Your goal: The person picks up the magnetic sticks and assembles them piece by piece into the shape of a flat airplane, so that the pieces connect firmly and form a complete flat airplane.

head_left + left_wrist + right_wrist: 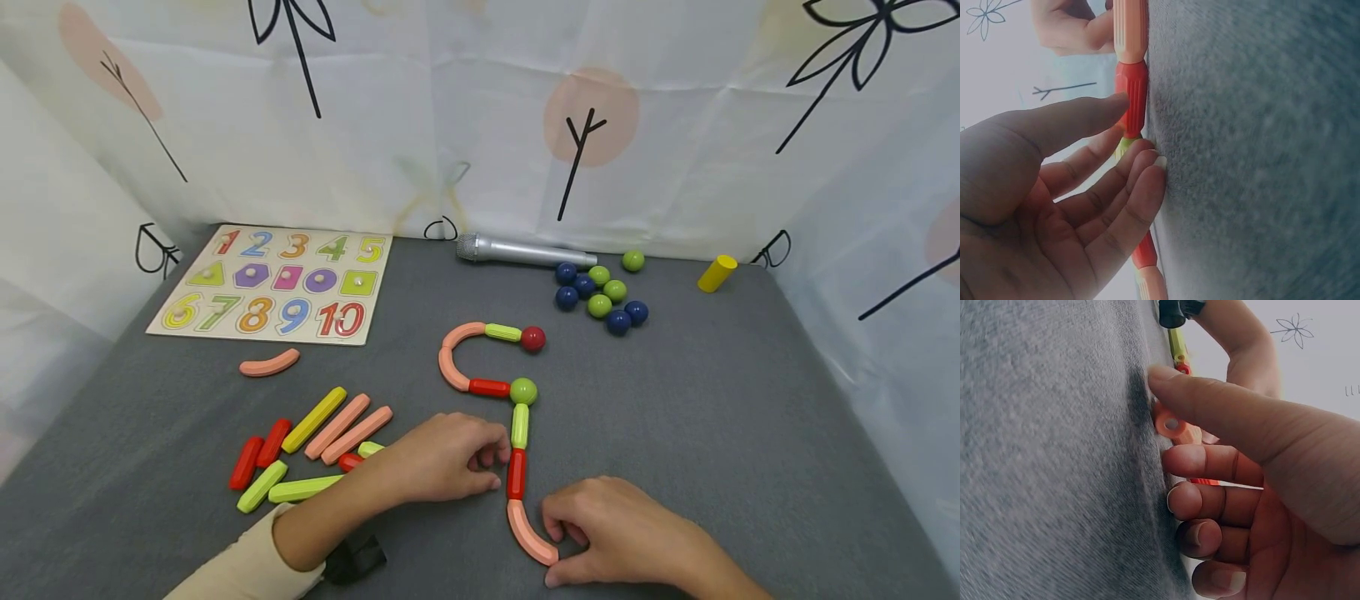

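A chain of toy rods and balls lies on the grey cloth. Its lower part runs from a green ball (523,391) through a light green rod (520,427) and a red rod (517,475) to a peach curved rod (531,535). My left hand (453,458) is beside the red rod, fingers loosely bent, with a small gap in the head view. My right hand (618,533) has thumb and index finger on either side of the curved rod's free end (1171,424), without a visible pinch. Upward, the chain bends through peach curves (450,358) to a red ball (533,338).
Loose rods (348,425) lie left of my left hand, some hidden by the forearm. A number puzzle board (198,321) is at the back left. A silver microphone (525,251), blue and green balls (600,306) and a yellow cylinder (717,273) stand near the patterned back cloth.
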Available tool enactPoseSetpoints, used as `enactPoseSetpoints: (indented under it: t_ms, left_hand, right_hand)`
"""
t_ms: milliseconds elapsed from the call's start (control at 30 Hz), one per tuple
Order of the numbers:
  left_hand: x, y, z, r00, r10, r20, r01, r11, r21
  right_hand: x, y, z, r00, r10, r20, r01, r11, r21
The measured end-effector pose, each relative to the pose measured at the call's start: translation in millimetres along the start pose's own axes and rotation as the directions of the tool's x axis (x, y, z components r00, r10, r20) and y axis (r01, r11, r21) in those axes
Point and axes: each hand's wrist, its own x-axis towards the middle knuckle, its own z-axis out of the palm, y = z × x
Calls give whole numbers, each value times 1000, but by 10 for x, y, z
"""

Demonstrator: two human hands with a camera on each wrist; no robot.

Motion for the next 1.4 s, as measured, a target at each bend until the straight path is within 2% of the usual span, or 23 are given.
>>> enactPoseSetpoints:
  t_ms: [167, 333, 467, 633, 833, 1033, 1167, 1267, 1400]
  left_hand:
    - [26, 39, 5, 999, -6, 50, 5, 1000, 5]
    - [36, 67, 27, 995, 28, 93, -34, 997, 71]
    - [26, 65, 52, 996, 42, 73, -47, 996, 77]
    - [-1, 37, 64, 998, 58, 38, -60, 997, 42]
    - [-17, 26, 41, 995, 86, 44, -87, 996, 35]
    - [-26, 4, -37, 989, 104, 103, -111, 992, 60]
    - [-20, -32, -125, 985, 72, 155, -80, 996, 44]
    - [4, -43, -165, 992, 36, 121, -42, 998, 49]
    - [64, -31, -147, 1000, 9, 18, -11, 996, 91]
  right_hand:
    - [25, -19, 4, 999, 39, 16, -40, 999, 28]
    - [40, -35, -2, 998, 42, 48, -45, 997, 61]
    - [33, -35, -10, 999, 12, 45, -14, 999, 51]
    - [14, -17, -35, 999, -24, 29, 23, 999, 41]
    - [-34, 18, -108, 999, -40, -12, 40, 999, -5]
    - [-51, 55, -203, 997, 68, -37, -69, 997, -39]
    - [-16, 52, -228, 988, 131, -82, -139, 986, -91]
    - [35, 36, -228, 985, 126, -122, -142, 980, -138]
    - [113, 22, -212, 982, 122, -142, -146, 974, -173]
